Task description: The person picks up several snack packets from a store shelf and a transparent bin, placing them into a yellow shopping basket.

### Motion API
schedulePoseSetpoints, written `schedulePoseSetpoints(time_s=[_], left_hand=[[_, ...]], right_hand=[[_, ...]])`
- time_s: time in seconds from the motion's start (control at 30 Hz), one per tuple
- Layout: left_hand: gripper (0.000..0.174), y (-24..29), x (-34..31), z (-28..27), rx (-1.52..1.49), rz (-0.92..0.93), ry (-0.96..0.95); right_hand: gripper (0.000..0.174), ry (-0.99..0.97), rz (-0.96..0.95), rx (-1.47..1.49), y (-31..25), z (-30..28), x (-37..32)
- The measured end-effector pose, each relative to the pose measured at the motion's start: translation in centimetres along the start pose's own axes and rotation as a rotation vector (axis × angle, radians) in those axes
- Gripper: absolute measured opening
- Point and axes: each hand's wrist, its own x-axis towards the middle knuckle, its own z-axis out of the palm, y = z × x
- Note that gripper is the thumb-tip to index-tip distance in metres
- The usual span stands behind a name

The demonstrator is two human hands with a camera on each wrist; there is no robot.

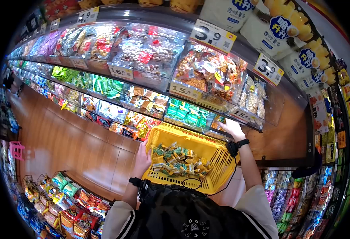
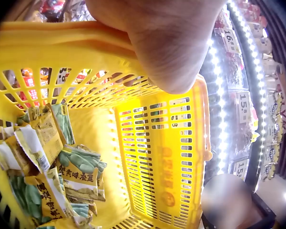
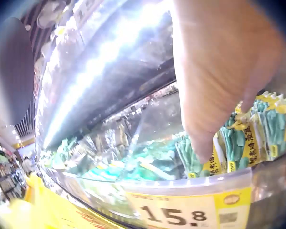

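Note:
A yellow plastic shopping basket (image 1: 218, 155) is in front of the person, below the shelf edge. Inside it lies a heap of small yellow-and-green snack packets (image 2: 81, 176). My left hand (image 1: 143, 158) grips the basket's left rim, with the base of the hand over the wall in the left wrist view. The right hand (image 3: 224, 71) reaches into a shelf bin of similar green-and-yellow packets (image 3: 274, 129), digits down among them. Its fingertips are partly hidden there, and I cannot tell whether they hold a packet.
A price tag (image 3: 181, 210) reading 15.8 fronts the bin. Green packets (image 1: 187, 114) fill the neighbouring bin. Above is a shelf of clear bins with bagged snacks (image 1: 211, 71). Behind on the left stands a rack of snack bags (image 1: 69, 203); wooden floor (image 1: 83, 147) stretches left.

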Motion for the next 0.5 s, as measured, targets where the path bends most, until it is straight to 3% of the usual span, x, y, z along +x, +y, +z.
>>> schedulePoseSetpoints(time_s=[0.07, 0.13, 0.2, 0.27, 0.5], left_hand=[[0.048, -0.5, 0.0, 0.3, -0.006, 0.013, 0.021], [0.048, -0.7, -0.1, 0.4, -0.017, 0.024, 0.037], [0.049, -0.5, 0.0, 0.3, -0.024, 0.039, 0.041], [0.049, -0.6, 0.0, 0.5, -0.03, 0.035, 0.056], [0.049, -0.5, -0.1, 0.4, -0.04, 0.02, 0.054]], right_hand=[[0.069, -0.149, 0.087, 0.008, -1.9, -1.4, 0.7], [0.067, -0.046, -0.012, -0.017, -1.0, 0.4, 2.1], [0.062, -0.051, 0.003, -0.03, -0.5, 1.6, 3.8], [0.054, 0.11, -0.134, -0.054, 0.3, 3.0, 4.9], [0.052, 0.086, -0.098, -0.057, -1.6, 2.2, 3.9]])
